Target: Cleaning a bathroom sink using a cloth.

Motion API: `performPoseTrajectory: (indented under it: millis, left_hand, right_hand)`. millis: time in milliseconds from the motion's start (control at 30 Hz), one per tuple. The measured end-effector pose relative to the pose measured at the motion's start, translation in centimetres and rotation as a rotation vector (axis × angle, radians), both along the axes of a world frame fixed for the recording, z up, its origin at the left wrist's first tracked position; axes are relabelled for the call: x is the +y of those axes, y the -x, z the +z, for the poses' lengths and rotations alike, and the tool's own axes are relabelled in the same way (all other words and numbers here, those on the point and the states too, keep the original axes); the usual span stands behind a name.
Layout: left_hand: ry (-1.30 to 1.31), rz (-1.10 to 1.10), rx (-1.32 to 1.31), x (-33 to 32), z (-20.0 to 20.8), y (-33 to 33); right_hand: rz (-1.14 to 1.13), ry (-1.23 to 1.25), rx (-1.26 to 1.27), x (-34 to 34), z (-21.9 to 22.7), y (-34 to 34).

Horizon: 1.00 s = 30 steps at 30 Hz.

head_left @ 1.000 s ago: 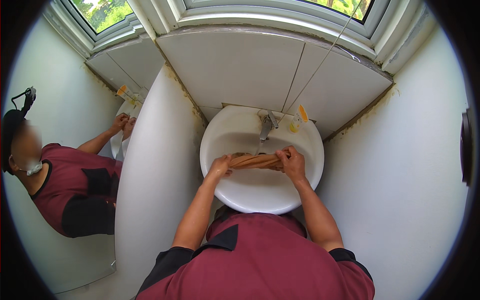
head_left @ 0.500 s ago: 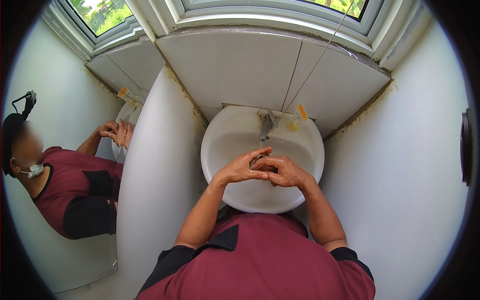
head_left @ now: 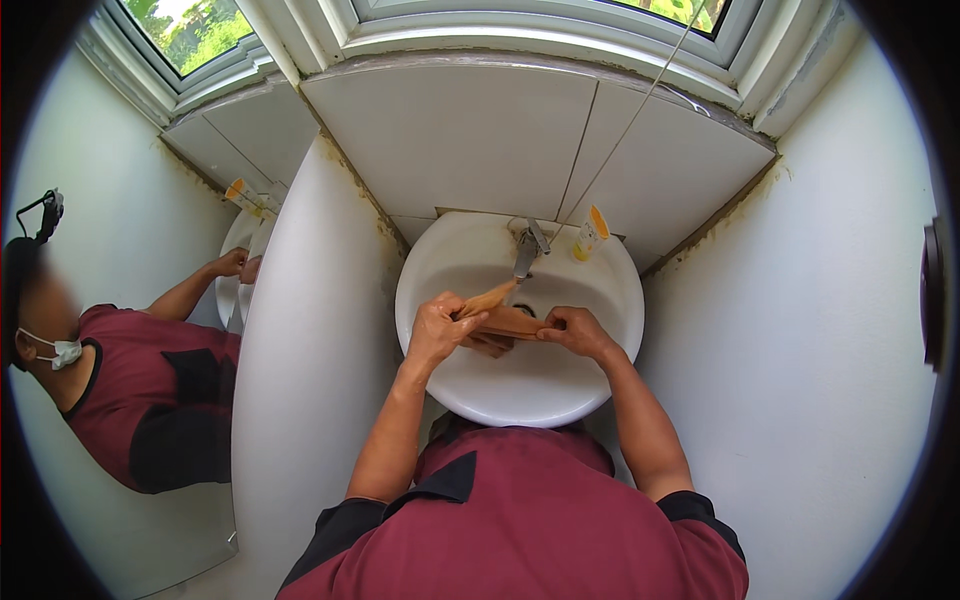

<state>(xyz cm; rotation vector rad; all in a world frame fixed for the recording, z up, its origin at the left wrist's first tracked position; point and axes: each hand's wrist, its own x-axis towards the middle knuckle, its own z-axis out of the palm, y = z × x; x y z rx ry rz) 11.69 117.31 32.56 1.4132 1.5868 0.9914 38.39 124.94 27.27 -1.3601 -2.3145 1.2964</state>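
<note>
Fingers of the left hand (head_left: 434, 327) grip one end of a tan cloth (head_left: 514, 323) while those of the right hand (head_left: 576, 331) pinch the other, thumb side up; the cloth spans the gap between the two, one fold slanting up toward the tap (head_left: 526, 255) and a loose part hanging beneath, near the left hand; all of it hangs over a white basin (head_left: 520, 395), with the drain (head_left: 524, 311) partly visible behind the cloth; a white and yellow tube with an orange end (head_left: 591, 233) stands on the basin's back rim, right of the tap; nearer the camera, a maroon shirt (head_left: 530, 510) with black sleeves meets the basin's front; a mirror (head_left: 120, 540) at left reflects the person, masked and capped; beyond the basin rise pale tiles (head_left: 450, 140) and, above them, a window (head_left: 540, 20).
</note>
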Motion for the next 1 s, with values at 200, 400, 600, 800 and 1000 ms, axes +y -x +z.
performPoseTrajectory:
  millis: [200,400,600,800,1000]
  left_hand:
    - [0.055,0.250,-0.389,-0.6,-6.3,1.7]
    - [0.181,0.526,-0.449,1.6,-12.0,0.1]
    - [0.103,0.443,-0.977,4.1,-14.3,-2.4]
    - [0.378,0.414,-1.313,5.4,-16.1,-2.3]
    - [0.750,0.234,-0.899,8.2,-17.9,-4.6]
  right_hand:
    - [-0.277,0.044,0.553,-0.3,-6.3,-1.7]
    - [-1.095,0.306,1.098,0.1,-7.5,4.8]
    - [-0.209,0.043,-0.066,-2.0,-7.6,5.7]
    - [-0.656,0.098,0.318,-1.9,-7.8,5.6]
    - [-0.224,-0.316,0.375,-6.0,-4.1,11.4]
